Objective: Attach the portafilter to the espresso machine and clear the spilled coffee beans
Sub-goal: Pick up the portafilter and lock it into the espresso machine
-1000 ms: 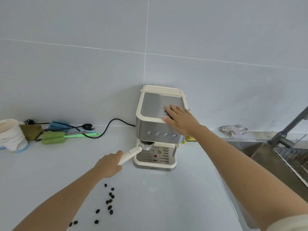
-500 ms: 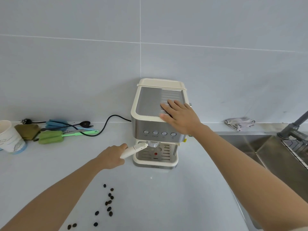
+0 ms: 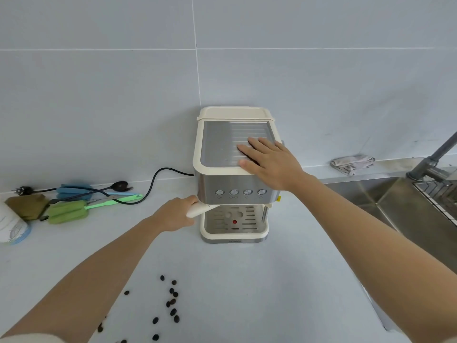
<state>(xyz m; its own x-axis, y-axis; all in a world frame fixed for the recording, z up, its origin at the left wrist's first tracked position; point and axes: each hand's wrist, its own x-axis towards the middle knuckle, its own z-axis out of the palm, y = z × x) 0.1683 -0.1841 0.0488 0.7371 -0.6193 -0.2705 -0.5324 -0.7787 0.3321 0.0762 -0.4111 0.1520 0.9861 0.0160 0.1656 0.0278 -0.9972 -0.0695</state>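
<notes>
The espresso machine [image 3: 235,174] stands against the tiled wall at the back of the pale counter [image 3: 247,280], cream on top and bottom with a steel band across the front carrying four round buttons [image 3: 238,192]. The person's right hand [image 3: 269,163] lies flat, palm down, on the right side of the ribbed metal top plate, fingers straight and only slightly apart, the thumb along the cream front edge. The left hand [image 3: 174,216] is curled shut around the cream handle of the portafilter [image 3: 197,210]; the handle comes out of the fist on the thumb side and runs right and a little upward, disappearing under the left front corner of the steel band. The fingertips themselves are tucked under and out of sight, and the basket end of the portafilter is hidden beneath the machine's overhang, so I cannot tell how it sits in the group head. Below it is the slotted drip tray [image 3: 235,225] with a small red dot in its middle. The coffee beans [image 3: 171,302] lie scattered on the counter nearer the person, well apart from both hands, mostly between the two forearms, a few close beside the left forearm. A black power cord [image 3: 158,177] loops away from the machine's left side toward green and blue bottle brushes [image 3: 68,211]. To the right are a crumpled grey cloth [image 3: 352,164] on the ledge and a steel sink [image 3: 405,211] with its faucet [image 3: 435,157].
</notes>
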